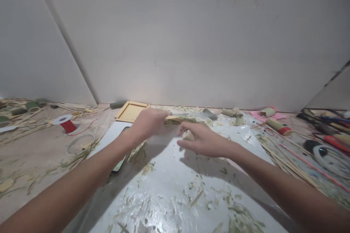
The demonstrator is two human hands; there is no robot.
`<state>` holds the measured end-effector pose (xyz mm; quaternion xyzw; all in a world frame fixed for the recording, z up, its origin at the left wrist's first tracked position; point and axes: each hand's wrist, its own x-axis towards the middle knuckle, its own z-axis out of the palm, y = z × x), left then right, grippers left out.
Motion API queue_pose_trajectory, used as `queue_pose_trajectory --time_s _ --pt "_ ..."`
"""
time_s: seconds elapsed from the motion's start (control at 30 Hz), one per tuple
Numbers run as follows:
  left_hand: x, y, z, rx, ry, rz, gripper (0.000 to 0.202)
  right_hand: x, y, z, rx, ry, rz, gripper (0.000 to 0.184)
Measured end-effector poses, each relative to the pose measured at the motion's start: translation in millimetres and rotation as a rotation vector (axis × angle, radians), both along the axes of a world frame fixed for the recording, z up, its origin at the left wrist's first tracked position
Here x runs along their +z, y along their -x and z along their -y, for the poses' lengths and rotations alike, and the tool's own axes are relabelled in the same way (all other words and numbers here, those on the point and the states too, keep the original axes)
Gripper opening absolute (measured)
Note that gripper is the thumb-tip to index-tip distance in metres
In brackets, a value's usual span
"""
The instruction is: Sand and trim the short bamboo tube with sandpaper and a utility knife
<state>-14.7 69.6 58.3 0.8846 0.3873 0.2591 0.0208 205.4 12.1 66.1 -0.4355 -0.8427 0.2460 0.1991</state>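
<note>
My left hand [149,122] is closed around the handle of a knife whose blurred blade [197,115] points right. Its handle end [172,119] shows just past my fingers. My right hand [203,139] curls round a short pale bamboo piece [188,135], holding it down on the glossy plastic sheet [169,185]. The two hands lie close together at the middle of the table. Green and pale shavings [235,214] are scattered over the sheet.
A shallow wooden tray [131,111] lies behind my left hand, a phone [120,165] under my left forearm. A red thread spool [67,123], bamboo rings [31,106] and splints lie left. Cut bamboo tubes [235,113], thin sticks [287,164] and tools [333,140] lie right. White boards [191,40] wall the back.
</note>
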Motion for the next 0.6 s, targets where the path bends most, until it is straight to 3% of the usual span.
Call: queue_pose_trajectory --time_s 0.1,0.2,0.33,0.43,0.5,0.6 --pt "-26.4 1 36 -0.093 0.044 -0.104 0.031 12.9 -13 4 -0.118 0.039 -0.064 0.024" --pt "-43.6 -1 62 -0.155 0.091 -0.231 0.028 8.4 -22 -2 -0.194 0.109 -0.084 0.033" --pt "-45.8 -7 75 -0.142 0.185 -0.250 0.029 -25.6 -16 -16 -0.247 -0.064 -0.151 0.025" --pt "-44.3 -11 77 -0.178 0.210 -0.286 0.035 -51.9 -6 -28 -0.219 -0.125 -0.169 0.034" --pt "-46.2 -11 78 -0.184 0.217 -0.314 0.040 -61.1 -4 -35 -0.192 -0.100 -0.133 0.033" --pt "-51.5 -10 79 -0.186 0.238 -0.329 0.046 -61.3 -5 -40 -0.174 -0.097 -0.067 0.019"
